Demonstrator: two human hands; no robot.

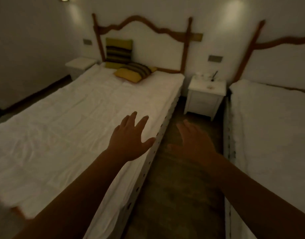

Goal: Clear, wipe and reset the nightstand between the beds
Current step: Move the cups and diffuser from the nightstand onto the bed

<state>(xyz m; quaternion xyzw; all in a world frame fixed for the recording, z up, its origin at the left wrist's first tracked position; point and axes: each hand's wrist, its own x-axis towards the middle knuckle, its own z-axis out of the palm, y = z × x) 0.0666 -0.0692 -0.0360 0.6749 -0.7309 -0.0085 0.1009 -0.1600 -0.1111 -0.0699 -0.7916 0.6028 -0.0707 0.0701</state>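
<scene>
Two beds, one nightstand [206, 94] between them upper right, small items on top. Left hand [131, 140] and right hand [194, 144] both spread wide, holding nothing, above the floor aisle [174, 195].

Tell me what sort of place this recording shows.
Probably a hotel or guesthouse twin bedroom: two single beds with matching wooden headboards, the left bed made up in white with striped cushions, the right bed also in white, and a small white nightstand between them.
</scene>
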